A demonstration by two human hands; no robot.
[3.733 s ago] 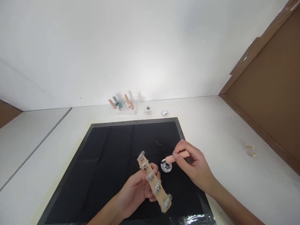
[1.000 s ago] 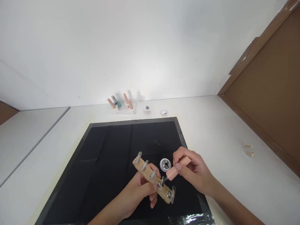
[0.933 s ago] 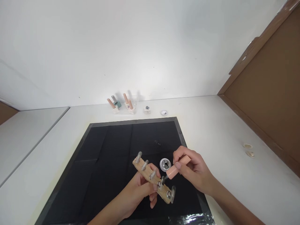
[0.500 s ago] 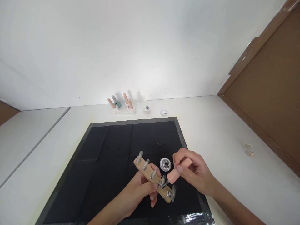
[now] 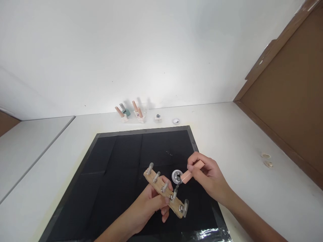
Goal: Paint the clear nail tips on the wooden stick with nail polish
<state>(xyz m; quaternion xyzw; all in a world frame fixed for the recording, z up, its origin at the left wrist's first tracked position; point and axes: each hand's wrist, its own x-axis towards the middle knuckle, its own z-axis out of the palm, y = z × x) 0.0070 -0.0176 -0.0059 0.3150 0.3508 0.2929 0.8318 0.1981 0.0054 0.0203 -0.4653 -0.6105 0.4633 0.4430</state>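
My left hand [image 5: 148, 206] grips a wooden strip [image 5: 165, 195] that carries several clear nail tips on metal studs, held tilted above the black mat [image 5: 113, 168]. My right hand [image 5: 209, 176] pinches a peach-coloured brush handle [image 5: 192, 171]. Its dark brush tip points down and left, just above the fourth nail tip and beside a small round silver dish [image 5: 176, 175] on the mat.
At the back of the white table stand several nail polish bottles [image 5: 130, 112], a small square pot [image 5: 158, 117] and a small round dish [image 5: 176, 120]. A brown board [image 5: 290, 101] rises on the right. Two small discs [image 5: 267, 159] lie near it.
My right hand has lifted the brush up and away from the nail tip toward the silver dish. Earlier the strip was turned from steep to flatter in my left hand.
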